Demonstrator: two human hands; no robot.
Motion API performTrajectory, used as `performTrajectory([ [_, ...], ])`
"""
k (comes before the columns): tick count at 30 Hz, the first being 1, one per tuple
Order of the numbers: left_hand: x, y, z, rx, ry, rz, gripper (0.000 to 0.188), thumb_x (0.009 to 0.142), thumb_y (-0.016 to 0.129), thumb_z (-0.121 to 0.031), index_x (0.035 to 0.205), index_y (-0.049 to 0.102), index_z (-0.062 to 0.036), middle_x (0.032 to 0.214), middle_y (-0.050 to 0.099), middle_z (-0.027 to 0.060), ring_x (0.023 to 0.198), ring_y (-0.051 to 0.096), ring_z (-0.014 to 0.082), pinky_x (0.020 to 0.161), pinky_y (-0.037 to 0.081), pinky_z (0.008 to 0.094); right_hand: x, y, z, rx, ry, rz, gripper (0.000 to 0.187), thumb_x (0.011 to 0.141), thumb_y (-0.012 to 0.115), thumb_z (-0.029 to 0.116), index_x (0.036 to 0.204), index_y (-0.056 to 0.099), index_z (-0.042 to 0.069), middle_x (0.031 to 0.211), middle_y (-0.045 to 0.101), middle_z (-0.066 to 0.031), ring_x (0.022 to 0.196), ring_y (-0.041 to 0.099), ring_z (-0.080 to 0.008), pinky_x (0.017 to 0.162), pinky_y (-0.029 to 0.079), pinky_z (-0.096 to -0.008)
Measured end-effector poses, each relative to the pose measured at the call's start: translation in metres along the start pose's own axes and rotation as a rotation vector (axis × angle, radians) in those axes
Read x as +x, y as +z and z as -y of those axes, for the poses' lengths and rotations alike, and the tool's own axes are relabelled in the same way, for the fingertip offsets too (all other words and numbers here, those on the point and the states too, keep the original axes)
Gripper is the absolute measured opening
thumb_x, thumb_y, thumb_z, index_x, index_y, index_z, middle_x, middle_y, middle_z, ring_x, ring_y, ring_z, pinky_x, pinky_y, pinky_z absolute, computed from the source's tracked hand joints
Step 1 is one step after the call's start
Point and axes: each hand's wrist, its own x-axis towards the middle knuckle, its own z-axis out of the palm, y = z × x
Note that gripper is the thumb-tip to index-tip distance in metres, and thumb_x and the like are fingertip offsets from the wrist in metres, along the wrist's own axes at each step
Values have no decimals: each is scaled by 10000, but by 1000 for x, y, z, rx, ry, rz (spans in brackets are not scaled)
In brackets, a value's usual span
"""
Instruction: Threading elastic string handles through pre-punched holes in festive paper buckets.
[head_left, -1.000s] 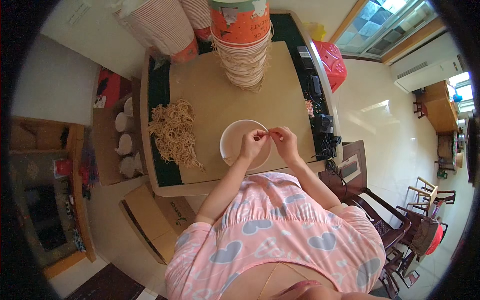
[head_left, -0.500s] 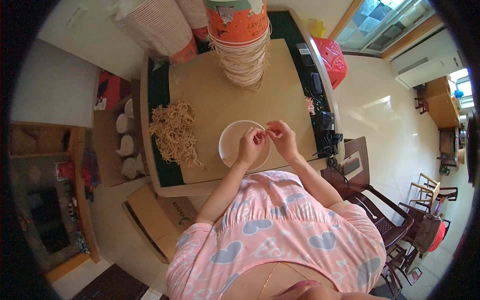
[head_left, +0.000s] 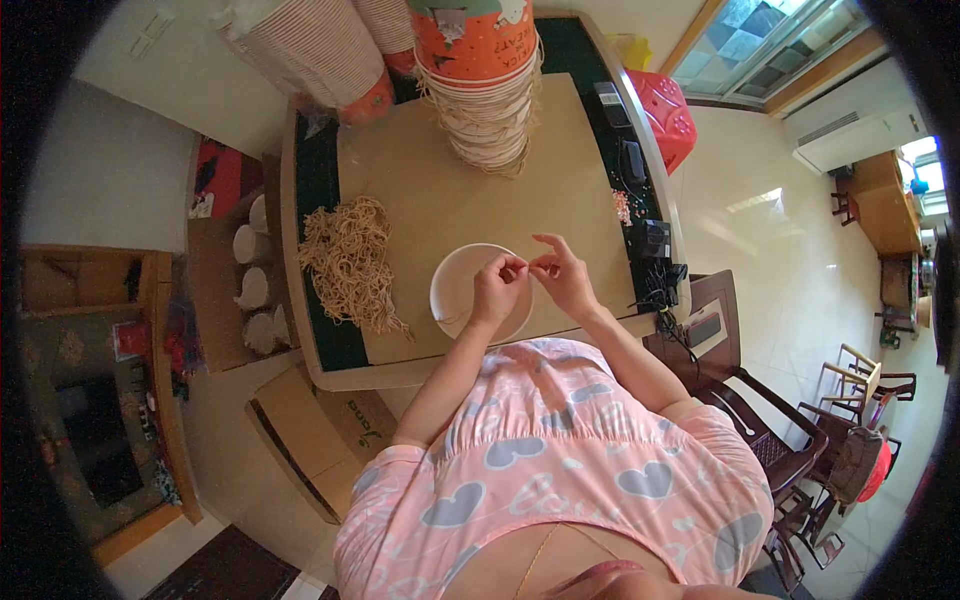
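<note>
A white paper bucket [head_left: 447, 283] stands upright at the table's near edge, its open mouth facing me. Over its right side, my left hand [head_left: 497, 292] and my right hand [head_left: 566, 285] meet at the fingertips. Both are closed in a pinch on what looks like a thin cord, mostly hidden by the fingers. The right index finger is raised off the pinch. Inside the bucket's left rim a short strand shows. Left of the bucket lies a tangled heap of tan cord [head_left: 350, 262]. Beyond, a stack of orange-printed buckets [head_left: 475, 50] has cords hanging round its rims.
More stacked buckets [head_left: 300, 50] stand at the back left. Black adapters and cables [head_left: 655, 280] line the table's right edge. A red stool [head_left: 663, 115] and a dark wooden chair [head_left: 715, 325] are on the right. A carton of white cups [head_left: 230, 270] sits on the left.
The bucket has shifted slightly to the left and down. My fingertips remain together, while the right index finger has lifted and straightened.
</note>
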Motion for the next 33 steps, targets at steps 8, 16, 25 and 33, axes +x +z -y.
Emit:
performTrajectory([
  [8,-1,-1,2,5,-34,-5,58,763,656,-76,777,630,-26,650,633,32,562,571,80,532,460,241,0,0,-7,108,0,50,549,789,621,-4,1275,402,125,753,653,-76,680,579,-84,608,473,-243],
  [16,-4,-5,1,12,-64,20,58,768,653,-77,793,638,-27,657,621,16,574,548,66,539,449,232,5,9,-19,161,-28,48,519,770,595,-33,1238,415,97,717,604,-39,642,550,-77,588,466,-236],
  [25,-5,-8,0,94,-29,11,47,769,646,-63,801,634,-31,693,623,37,586,569,101,544,459,252,13,5,-40,691,193,260,537,775,602,-40,1247,371,70,854,596,-60,845,568,-106,736,456,-220],
  [33,-13,-17,-12,192,127,18,58,771,658,-76,799,639,-29,744,597,74,580,583,166,534,469,287,6,6,-30,571,177,157,539,782,623,-33,1247,372,72,822,601,-53,781,574,-95,693,459,-204],
])
